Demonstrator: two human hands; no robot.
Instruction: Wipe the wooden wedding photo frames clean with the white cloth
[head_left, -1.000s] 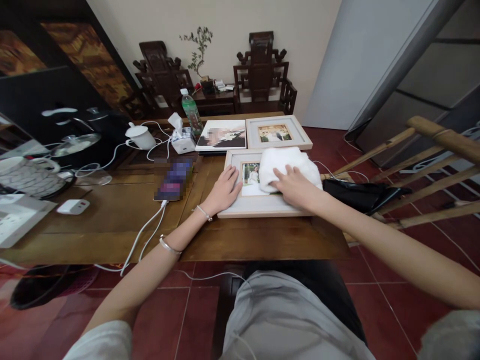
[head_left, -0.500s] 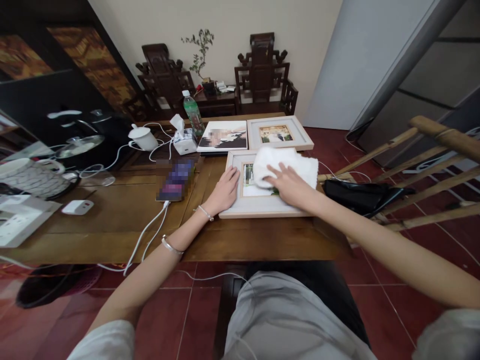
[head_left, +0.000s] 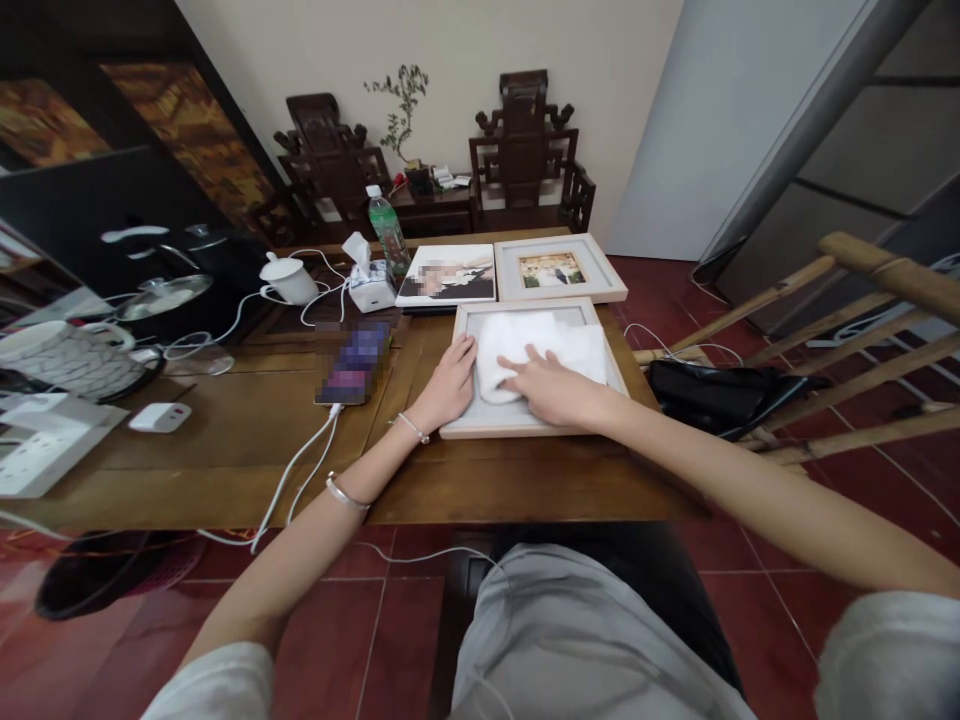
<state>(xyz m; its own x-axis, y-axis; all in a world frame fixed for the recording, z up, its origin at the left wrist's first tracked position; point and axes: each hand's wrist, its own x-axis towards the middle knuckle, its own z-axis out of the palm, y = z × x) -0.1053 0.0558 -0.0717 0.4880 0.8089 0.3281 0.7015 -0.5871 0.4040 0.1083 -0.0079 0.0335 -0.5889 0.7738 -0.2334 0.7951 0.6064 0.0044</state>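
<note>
A light wooden picture frame (head_left: pixel 474 425) lies flat near the table's front edge. My left hand (head_left: pixel 451 380) grips its left side, with the fingers together along the rim. My right hand (head_left: pixel 555 385) is on a folded white cloth (head_left: pixel 577 350), pressing it onto the frame's front with somewhat spread fingers. The cloth covers the picture inside. Behind this frame lie a second framed photo (head_left: pixel 555 270) and a white-edged photo panel (head_left: pixel 448 272), side by side.
Left of the frames are a charging phone (head_left: pixel 351 365), a tissue box (head_left: pixel 372 287), a green-labelled bottle (head_left: pixel 386 230), a lidded white cup (head_left: pixel 289 280) and a power strip (head_left: pixel 52 440). White cables cross the table (head_left: pixel 247 430). A bamboo chair (head_left: pixel 795 290) stands at the right.
My right hand has slid the cloth left and toward me over the frame, covering the picture that showed before. My left hand stays on the frame's left side.
</note>
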